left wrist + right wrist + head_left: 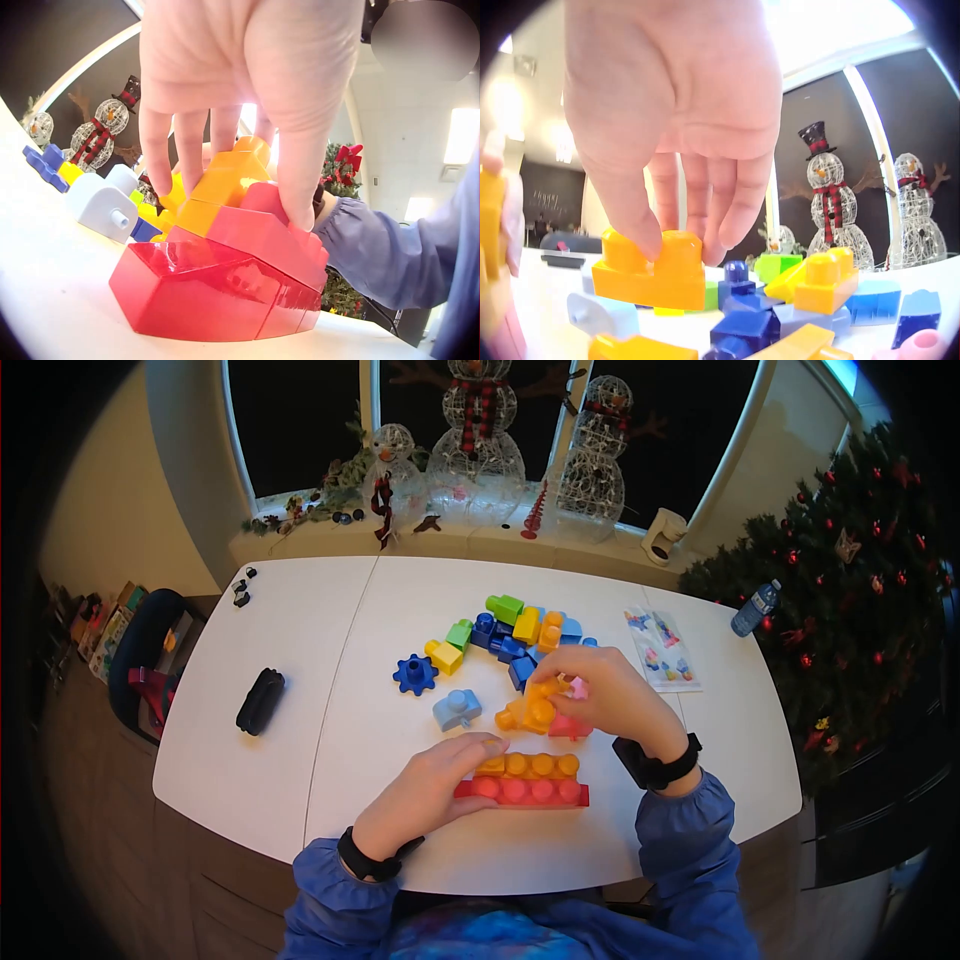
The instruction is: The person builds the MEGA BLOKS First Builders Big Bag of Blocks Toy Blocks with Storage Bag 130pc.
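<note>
My left hand (428, 785) grips the left end of a low build of toy building blocks, its thumb on the near side and its fingers on the far side. The build has a row of red blocks (512, 791) in front and an orange row (542, 765) behind. A longer glossy red base (214, 292) shows beneath them in the left wrist view. Thumb and fingers of my right hand (612, 688) pinch an orange two-stud block (649, 283), beyond the build. Under that hand, in the head view, lie another orange block (512, 716) and a red block (568, 727).
A light blue block (457, 708) and a blue gear-shaped piece (415, 674) lie beyond my left hand. Farther back is a pile of blue, green, yellow and orange blocks (526, 625). A black case (261, 701), a picture sheet (662, 650) and a bottle (756, 608) surround them.
</note>
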Demonstrator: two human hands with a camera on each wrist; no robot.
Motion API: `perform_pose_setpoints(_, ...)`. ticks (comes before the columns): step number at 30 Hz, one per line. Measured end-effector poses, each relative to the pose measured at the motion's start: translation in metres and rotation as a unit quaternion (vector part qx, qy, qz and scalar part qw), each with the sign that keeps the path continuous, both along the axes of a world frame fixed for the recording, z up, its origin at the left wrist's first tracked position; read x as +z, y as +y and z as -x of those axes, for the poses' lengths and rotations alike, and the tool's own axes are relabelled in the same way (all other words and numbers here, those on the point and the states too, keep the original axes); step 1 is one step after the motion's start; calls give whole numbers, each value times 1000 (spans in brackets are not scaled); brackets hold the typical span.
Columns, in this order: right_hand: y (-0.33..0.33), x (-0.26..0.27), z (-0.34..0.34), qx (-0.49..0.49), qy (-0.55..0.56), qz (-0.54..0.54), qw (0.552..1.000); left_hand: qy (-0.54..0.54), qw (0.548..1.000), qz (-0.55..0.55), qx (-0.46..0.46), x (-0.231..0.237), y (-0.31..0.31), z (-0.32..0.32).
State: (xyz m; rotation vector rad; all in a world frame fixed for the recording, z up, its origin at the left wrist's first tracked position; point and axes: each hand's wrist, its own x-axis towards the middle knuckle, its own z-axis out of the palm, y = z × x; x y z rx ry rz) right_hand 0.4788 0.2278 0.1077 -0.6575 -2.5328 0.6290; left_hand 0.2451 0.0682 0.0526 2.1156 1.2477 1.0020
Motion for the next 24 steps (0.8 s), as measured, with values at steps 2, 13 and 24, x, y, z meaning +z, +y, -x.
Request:
perform_pose_setpoints(2, -25, 6, -9, 33, 2, 60, 998, -7, 1000, 14, 4, 1, 0, 0)
perform_pose_setpoints(13, -66, -27, -4, 51, 44, 79, 995, -5, 1000, -11, -3, 2, 0, -1)
perform_pose_setpoints(24, -78, -45, -1, 38, 71, 9, 997, 6, 1000, -9, 5, 3, 0, -2)
